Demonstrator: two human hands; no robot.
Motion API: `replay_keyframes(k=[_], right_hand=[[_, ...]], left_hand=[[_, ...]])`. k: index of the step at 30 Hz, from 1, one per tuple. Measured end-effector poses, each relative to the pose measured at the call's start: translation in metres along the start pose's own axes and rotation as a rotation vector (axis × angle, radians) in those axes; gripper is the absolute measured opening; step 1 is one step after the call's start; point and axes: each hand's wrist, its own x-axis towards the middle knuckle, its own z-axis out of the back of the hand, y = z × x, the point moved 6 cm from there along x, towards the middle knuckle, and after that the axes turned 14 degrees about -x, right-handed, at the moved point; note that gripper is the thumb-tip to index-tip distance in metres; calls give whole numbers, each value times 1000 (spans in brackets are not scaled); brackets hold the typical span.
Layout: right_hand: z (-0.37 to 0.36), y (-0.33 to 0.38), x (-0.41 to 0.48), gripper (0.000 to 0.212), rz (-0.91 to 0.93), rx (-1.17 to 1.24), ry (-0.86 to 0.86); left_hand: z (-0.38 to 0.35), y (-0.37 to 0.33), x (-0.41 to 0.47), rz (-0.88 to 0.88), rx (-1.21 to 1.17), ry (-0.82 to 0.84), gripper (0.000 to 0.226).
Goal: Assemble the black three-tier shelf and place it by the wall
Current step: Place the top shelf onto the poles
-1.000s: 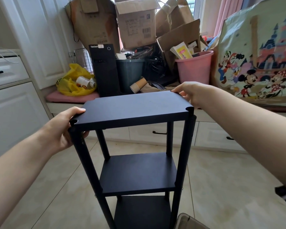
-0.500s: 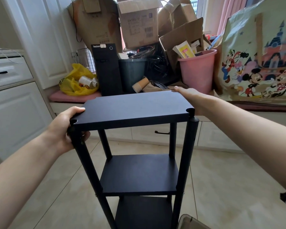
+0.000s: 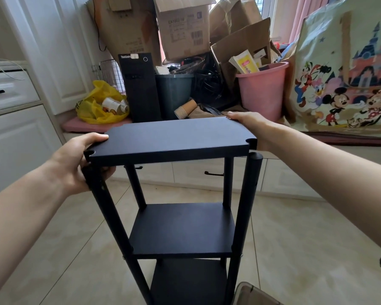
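Two hands on top board (image 3: 169,137); near-right corner now lifted off its post (image 3: 254,159), seated half a second ago; left hand (image 3: 75,161) and right hand (image 3: 249,126) fingers curled, gripping the ends; reseating needed.

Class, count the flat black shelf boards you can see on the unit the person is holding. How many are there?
3. The top board is held between the left hand and right hand; the middle board sits on the posts below; the bottom board is partly cut off by the frame.

L hand (image 3: 75,159) & R hand (image 3: 249,126) grip top panel (image 3: 169,137), lifted off near-right post (image 3: 254,157).
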Motion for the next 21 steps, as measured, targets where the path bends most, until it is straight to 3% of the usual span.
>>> replay_keyframes(k=[5, 8, 13, 21], right_hand=[[14, 3, -6, 30, -77, -235, -120], [16, 0, -16, 31, -170, -295, 41], [13, 9, -27, 18, -88, -252, 57], [12, 10, -36, 17, -67, -225, -1]], left_hand=[[-1, -10, -1, -16, 50, -28, 27], [1, -7, -4, 1, 89, -21, 25], [3, -13, -5, -21, 81, -28, 28], [7, -13, -11, -23, 69, -13, 28]])
